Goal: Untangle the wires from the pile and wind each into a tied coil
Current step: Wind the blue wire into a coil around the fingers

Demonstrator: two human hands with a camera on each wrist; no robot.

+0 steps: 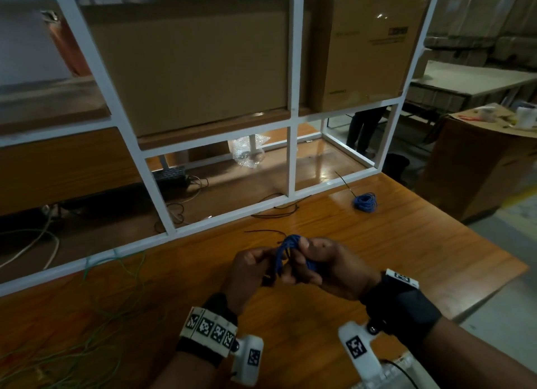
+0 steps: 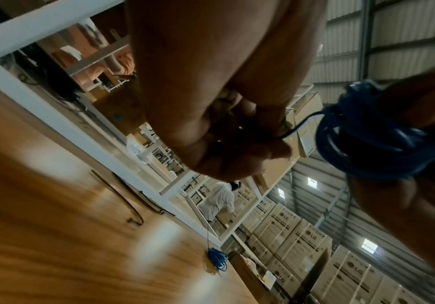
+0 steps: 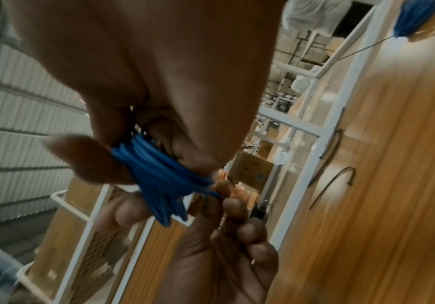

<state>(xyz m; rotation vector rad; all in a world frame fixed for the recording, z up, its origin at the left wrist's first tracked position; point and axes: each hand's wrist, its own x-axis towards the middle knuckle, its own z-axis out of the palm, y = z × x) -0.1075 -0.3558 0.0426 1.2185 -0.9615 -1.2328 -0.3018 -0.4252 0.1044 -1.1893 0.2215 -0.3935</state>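
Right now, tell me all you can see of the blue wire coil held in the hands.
The blue wire coil is a bundle of many thin, plastic-coated loops, held above the wooden table. The right hand grips the bundle; the left hand pinches one strand leading off it. A thin black tie seems to cross it; whether fastened is unclear.

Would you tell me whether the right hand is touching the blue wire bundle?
Touching. The right wrist view shows the right hand with thumb and fingers pinching the blue wire bundle.
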